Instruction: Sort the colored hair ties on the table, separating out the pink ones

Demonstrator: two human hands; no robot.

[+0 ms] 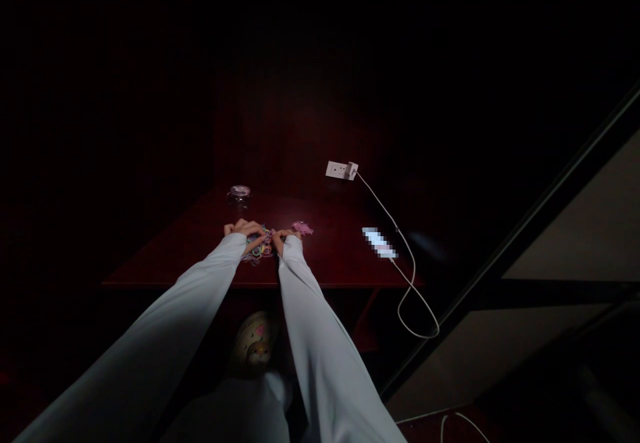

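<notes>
Head view shows left hand point(243, 228) and right hand point(284, 235) flanking a tangle of coloured strands point(260, 252) near the frame's centre, seemingly so fingertips meet over it, though whether either pinches a strand I cannot tell

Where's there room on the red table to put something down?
The red table looks bare between the pink bundle and the blurred bright device, and also left of the left hand, though it's dim there. The middle is crowded: the left hand and right hand are at the colourful strands.
</notes>
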